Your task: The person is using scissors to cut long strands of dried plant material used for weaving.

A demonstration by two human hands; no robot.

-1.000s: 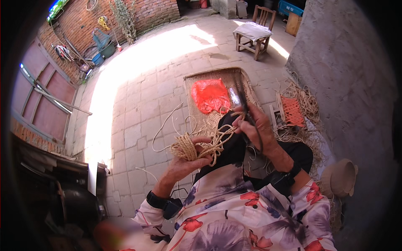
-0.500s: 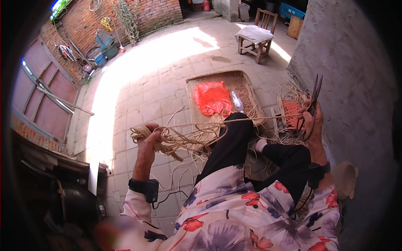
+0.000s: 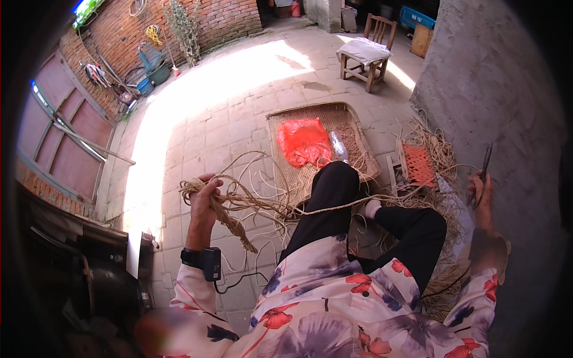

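Observation:
My left hand (image 3: 205, 203) is closed round a bundle of beige twine (image 3: 230, 197), whose loops and loose ends hang to both sides. From the bundle a long strand runs slack across my raised knee toward an orange-red woven panel (image 3: 419, 165) with a small wooden frame beside it. Out at the right, close to the grey wall, my right hand (image 3: 482, 194) grips a pair of dark metal scissors (image 3: 487, 160), blades pointing up. How the fingers sit in the handles is hard to make out.
In front of my knees lies a shallow woven basket (image 3: 277, 128) with a red plastic bag (image 3: 303, 142) and brown bits. More loose twine (image 3: 439, 152) piles up by the rough wall (image 3: 507, 101). A wooden chair (image 3: 365, 56) with a white cloth stands farther off.
My right hand has moved right and a little down with the scissors, away from the woven panel. The strand, stretched taut toward that hand before, now sags. My left hand shifted slightly left.

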